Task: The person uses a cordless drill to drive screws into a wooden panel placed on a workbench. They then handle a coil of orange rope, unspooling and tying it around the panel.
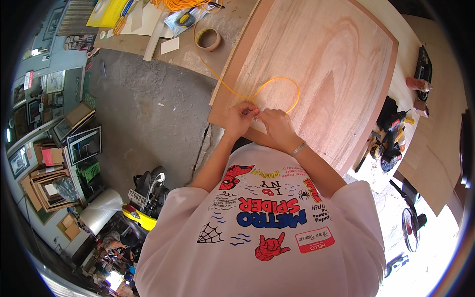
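My left hand (pixel 240 119) is closed in a pinch at the near left edge of a large flat wooden panel (pixel 321 59). Close beside it, my right hand (pixel 278 127) is also closed, its fingertips almost meeting those of the left. A thin orange cord (pixel 217 77) runs down from the far left into the left hand's fingers. From there it bows out in a loop over the panel and comes back to the right hand. Something small and shiny shows between the fingertips, too small to make out.
On the side table at far left lie a coil of orange cord (pixel 179 4), a tape measure (pixel 186 20) and a roll of tape (pixel 212 48). Power tools (pixel 392 126) sit right of the panel. A fan (pixel 409 228) stands lower right, a motorcycle (pixel 138 216) lower left.
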